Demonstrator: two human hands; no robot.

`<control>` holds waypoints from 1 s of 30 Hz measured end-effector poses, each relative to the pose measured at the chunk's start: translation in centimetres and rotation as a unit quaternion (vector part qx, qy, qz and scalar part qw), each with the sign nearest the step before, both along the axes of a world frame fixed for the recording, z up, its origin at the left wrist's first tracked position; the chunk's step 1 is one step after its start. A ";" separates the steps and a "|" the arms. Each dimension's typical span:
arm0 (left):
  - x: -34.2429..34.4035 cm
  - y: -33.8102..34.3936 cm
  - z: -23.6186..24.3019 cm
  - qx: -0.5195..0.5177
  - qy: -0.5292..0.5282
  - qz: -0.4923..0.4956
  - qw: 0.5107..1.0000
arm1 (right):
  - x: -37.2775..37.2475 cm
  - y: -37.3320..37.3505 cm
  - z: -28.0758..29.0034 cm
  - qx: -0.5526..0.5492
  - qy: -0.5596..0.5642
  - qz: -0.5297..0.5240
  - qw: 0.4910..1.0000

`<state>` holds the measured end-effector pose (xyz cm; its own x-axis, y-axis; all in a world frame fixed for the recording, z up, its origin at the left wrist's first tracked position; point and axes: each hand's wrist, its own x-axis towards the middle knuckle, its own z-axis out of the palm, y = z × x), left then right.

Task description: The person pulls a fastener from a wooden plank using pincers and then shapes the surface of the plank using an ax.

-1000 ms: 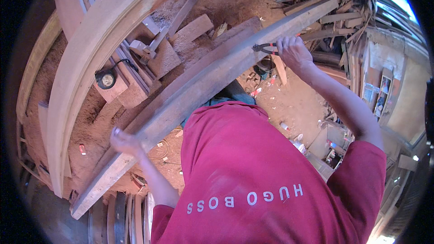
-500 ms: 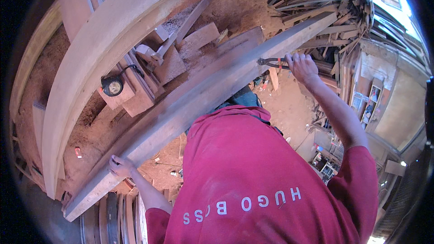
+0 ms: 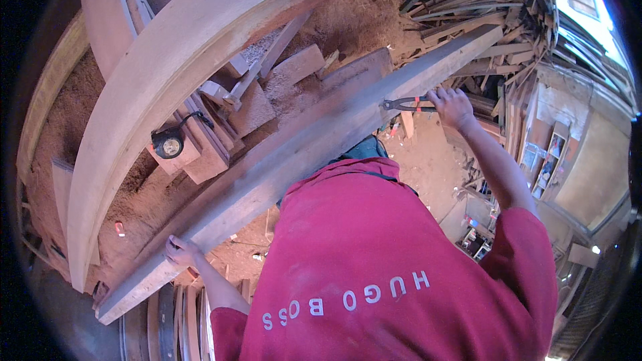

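Note:
A long wooden beam (image 3: 341, 137) lies diagonally across my front, from lower left to upper right. My left hand (image 3: 184, 254) grips its near edge toward the lower-left end, fingers curled on the top. My right hand (image 3: 451, 107) is closed on the handles of black pincers (image 3: 398, 104) with red bands, whose jaws are at the beam's surface on the right half. Left of the beam, a tape measure (image 3: 168, 142) rests on stacked boards (image 3: 207, 164), below a large curved wooden piece (image 3: 117, 113).
Loose offcuts and sawdust (image 3: 301, 67) cover the surface beyond the beam. Scrap wood (image 3: 481, 0) is heaped at upper right. A shelved cabinet (image 3: 548, 154) stands to the right, above a littered dirt floor (image 3: 435, 167). Upright boards (image 3: 160, 324) stand at lower left.
The pincers and my right hand have moved down and slightly rightward along the beam. My left hand has lowered from above the beam onto it and now grips it.

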<state>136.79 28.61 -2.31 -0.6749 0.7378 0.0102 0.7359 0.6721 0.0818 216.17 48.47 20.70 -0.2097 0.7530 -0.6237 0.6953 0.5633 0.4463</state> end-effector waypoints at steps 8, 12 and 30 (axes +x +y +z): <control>-0.4 -0.2 0.2 0.006 0.005 0.006 1.000 | 5.0 -0.2 -3.2 -0.007 0.081 -0.001 0.997; -0.4 -0.2 -0.1 0.033 0.002 0.004 0.999 | 7.7 -0.8 -5.7 0.009 0.141 -0.006 0.990; -0.2 -0.7 -0.4 -0.004 0.009 0.018 1.000 | -3.0 -3.4 2.1 -0.059 0.036 0.022 0.997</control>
